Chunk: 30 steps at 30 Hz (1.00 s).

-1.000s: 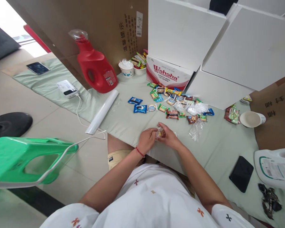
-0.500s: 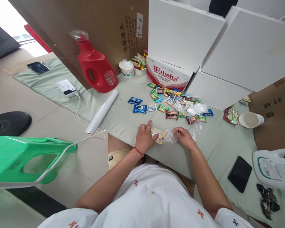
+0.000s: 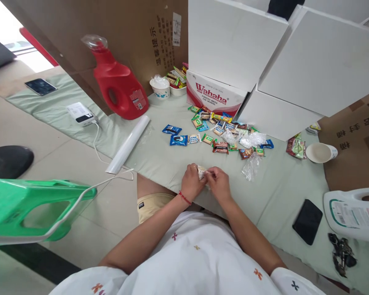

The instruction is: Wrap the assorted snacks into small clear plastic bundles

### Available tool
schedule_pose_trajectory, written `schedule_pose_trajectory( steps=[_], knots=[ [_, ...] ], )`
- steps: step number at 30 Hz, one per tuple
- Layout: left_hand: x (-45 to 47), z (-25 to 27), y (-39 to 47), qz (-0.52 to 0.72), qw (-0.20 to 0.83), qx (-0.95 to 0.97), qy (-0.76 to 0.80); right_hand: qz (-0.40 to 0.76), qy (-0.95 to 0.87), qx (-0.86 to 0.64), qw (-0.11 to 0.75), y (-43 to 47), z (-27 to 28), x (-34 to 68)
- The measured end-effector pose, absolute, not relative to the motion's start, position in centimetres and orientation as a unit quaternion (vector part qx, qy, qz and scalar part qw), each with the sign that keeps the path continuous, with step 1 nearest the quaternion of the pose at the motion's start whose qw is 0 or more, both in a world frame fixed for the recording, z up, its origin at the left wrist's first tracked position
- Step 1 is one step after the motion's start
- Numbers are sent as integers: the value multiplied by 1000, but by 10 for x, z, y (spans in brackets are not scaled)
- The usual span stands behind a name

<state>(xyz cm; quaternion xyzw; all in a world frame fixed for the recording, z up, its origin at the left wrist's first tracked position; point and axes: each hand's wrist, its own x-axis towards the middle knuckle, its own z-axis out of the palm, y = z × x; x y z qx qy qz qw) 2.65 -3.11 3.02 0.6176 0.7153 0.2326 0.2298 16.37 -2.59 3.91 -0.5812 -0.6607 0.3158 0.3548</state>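
Observation:
Close together at the table's near edge, both my hands hold one small snack packet, pale yellow with clear plastic film about it. My left hand is closed round its left side, a red cord on the wrist. The fingertips of my right hand pinch the film at its right end. Much of the packet is hidden by my fingers. Beyond lie several small wrapped snacks, among them a blue packet and a brown packet. Crumpled clear film rests to the right of my hands.
A roll of film and a red detergent bottle are at left. A Wahaha box and white panels stand behind the snacks. At right are a paper cup, a black phone and a white bottle.
My right hand has moved left to meet my left hand, and the film that stretched between them is now gathered at the packet. The view has shifted slightly.

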Motion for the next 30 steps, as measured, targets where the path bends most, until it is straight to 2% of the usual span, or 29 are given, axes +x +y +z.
schedule_pose_trajectory(
  steps=[6,9,12,14,17,20,23,26,28,30],
  knots=[
    [15,21,-36,349,318,594,651,287,-727,-504,367,-51,36,138],
    [5,28,-43,422,460,544,561,249,-758,-493,347,-53,34,143],
    [-1,37,-46,472,622,382,495,182,-787,-504,306,-52,29,148],
    [-1,41,-44,463,662,296,510,140,-821,-490,258,-53,25,150],
    [5,42,-35,420,617,285,601,125,-867,-437,206,-61,19,151],
    [12,38,-26,382,549,309,676,153,-884,-391,207,-68,17,159],
    [16,34,-23,375,519,325,696,228,-889,-325,228,-71,18,178],
    [17,32,-21,387,518,311,697,280,-859,-310,297,-70,18,200],
    [20,31,-20,389,527,302,693,238,-831,-373,338,-64,15,207],
    [23,30,-20,388,533,305,687,172,-832,-418,323,-52,12,206]
  ],
)
